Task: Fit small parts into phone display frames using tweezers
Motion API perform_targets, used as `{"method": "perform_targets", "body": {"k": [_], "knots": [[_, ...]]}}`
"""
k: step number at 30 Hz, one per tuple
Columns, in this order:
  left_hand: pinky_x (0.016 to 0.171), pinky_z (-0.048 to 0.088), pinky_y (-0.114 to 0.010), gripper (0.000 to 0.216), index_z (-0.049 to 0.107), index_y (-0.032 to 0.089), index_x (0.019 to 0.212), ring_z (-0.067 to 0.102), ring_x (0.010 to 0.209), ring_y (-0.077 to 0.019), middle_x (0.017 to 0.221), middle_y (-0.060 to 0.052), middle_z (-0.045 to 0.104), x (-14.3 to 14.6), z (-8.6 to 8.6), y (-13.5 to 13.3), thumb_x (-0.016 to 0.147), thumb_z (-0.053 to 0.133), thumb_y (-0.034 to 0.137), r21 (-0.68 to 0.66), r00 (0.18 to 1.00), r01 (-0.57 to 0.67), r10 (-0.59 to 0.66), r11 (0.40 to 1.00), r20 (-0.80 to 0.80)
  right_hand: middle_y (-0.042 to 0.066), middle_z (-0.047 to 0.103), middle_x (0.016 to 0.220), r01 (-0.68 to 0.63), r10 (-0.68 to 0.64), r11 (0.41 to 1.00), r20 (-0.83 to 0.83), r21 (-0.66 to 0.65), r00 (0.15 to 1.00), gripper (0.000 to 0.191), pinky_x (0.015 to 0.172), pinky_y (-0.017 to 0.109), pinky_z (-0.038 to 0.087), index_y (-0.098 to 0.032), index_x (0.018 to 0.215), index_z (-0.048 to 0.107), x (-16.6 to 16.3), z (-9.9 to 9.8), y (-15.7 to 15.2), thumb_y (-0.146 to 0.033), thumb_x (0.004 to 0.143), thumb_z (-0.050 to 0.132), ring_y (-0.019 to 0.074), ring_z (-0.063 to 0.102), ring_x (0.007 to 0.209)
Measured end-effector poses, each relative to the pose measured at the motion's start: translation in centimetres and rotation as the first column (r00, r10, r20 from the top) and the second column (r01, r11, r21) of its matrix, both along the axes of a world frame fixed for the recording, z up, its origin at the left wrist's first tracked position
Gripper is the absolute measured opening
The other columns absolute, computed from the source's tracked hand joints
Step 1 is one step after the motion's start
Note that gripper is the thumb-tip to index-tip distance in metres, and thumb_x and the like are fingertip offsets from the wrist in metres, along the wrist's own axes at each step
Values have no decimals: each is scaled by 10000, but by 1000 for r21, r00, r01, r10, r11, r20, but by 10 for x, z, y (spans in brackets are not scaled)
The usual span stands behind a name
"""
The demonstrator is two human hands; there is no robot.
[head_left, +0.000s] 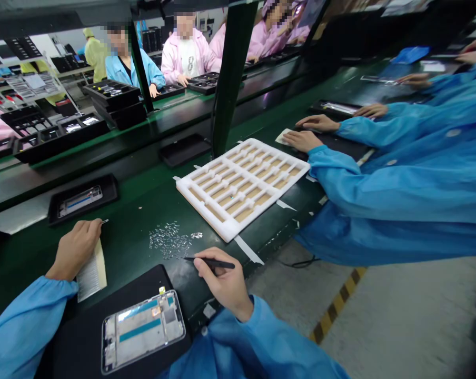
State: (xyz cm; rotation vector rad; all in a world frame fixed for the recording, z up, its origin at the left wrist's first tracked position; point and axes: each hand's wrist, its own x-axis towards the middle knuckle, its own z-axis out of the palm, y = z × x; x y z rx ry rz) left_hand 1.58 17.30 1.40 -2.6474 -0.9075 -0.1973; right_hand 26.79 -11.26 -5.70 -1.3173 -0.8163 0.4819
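My right hand (224, 281) grips dark tweezers (212, 262), their tips close to a scatter of tiny shiny metal parts (169, 241) on the green bench. On the left, my left hand (76, 247) is closed in a pinch; a small shiny piece (105, 221) pokes out from its fingertips. Under that hand lies a cream-edged sheet with pale strips (92, 273), partly covered by my wrist. Nearer to me, a phone frame (143, 331) with blue strips and a yellow tab at its top edge rests on a black pad (80, 342).
A white slotted foam tray (230, 231) is taped to the bench ahead. A black tray (113, 192) holds another phone frame (80, 201) at the left. A blue-sleeved co-worker's hands (303, 141) are at the right. Green posts (232, 73) rise beyond the bench; more workers sit behind.
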Motion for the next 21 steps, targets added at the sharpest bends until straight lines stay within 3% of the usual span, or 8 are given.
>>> {"method": "perform_targets", "body": {"k": [4, 7, 9, 11, 13, 16, 19, 21], "knots": [[960, 539, -439, 351, 666, 156, 1123, 689, 1101, -313, 1098, -114, 745, 0, 10, -17, 1120, 384, 364, -24, 998, 27, -26, 999, 52, 45, 714, 826, -36, 34, 999, -72, -24, 997, 261, 549, 232, 527, -163, 940, 802, 2, -2, -1, -404, 1007, 729, 120, 640, 609], [927, 550, -402, 262, 662, 188, 1131, 710, 1024, -272, 1090, -96, 747, -1, 13, -64, 1090, 478, 370, -87, 981, 126, -111, 988, 157, 72, 751, 897, -67, 67, 998, -95, 6, 993, 412, 702, 269, 589, -174, 908, 802, 3, -4, -3, -453, 1100, 568, 157, 708, 760], [878, 551, -329, 139, 656, 214, 1115, 712, 947, -208, 1032, -52, 740, 1, 15, -107, 1052, 571, 304, -216, 927, 284, -210, 934, 310, 96, 778, 1053, -91, 95, 995, -108, 48, 990, 483, 877, 314, 606, -182, 851, 786, 2, -3, -5, -440, 1132, 491, 194, 746, 956], [847, 544, -271, 77, 641, 229, 1098, 696, 924, -165, 998, -28, 720, 4, 16, -147, 1034, 600, 222, -360, 883, 388, -230, 848, 409, 94, 774, 1108, -115, 119, 992, -107, 46, 987, 470, 939, 327, 594, -185, 839, 765, -1, 2, -8, -405, 1139, 479, 200, 747, 1016], [797, 533, -241, 90, 622, 230, 1090, 673, 885, -143, 960, -17, 703, 8, 14, -177, 1036, 581, 171, -448, 860, 436, -214, 781, 464, 70, 757, 991, -164, 163, 986, -65, -4, 984, 420, 834, 291, 590, -188, 922, 763, -6, 11, -11, -360, 1150, 455, 160, 729, 865], [780, 522, -241, 117, 604, 216, 1086, 641, 861, -137, 950, -16, 691, 10, 5, -198, 1043, 543, 125, -493, 833, 479, -199, 727, 516, 22, 673, 802, -280, 290, 955, 108, -97, 951, 284, 669, 241, 526, -188, 1026, 768, -17, 25, -18, -291, 1119, 521, 123, 637, 697], [777, 506, -267, 108, 599, 205, 1061, 613, 860, -147, 960, -20, 679, 9, -8, -200, 1047, 546, 112, -494, 823, 494, -202, 716, 531, 29, 681, 854, -372, 395, 918, 269, -135, 878, 115, 619, 213, 500, -183, 1067, 773, -28, 35, -24, -198, 1011, 674, 106, 606, 681], [770, 494, -288, 94, 604, 199, 1061, 594, 858, -160, 958, -24, 668, 7, -13, -200, 1049, 560, 117, -477, 821, 491, -205, 728, 532, 40, 709, 925, -417, 442, 897, 310, -146, 842, 132, 603, 201, 502, -189, 1092, 761, -35, 37, -26, -163, 977, 702, 89, 589, 654]]}}
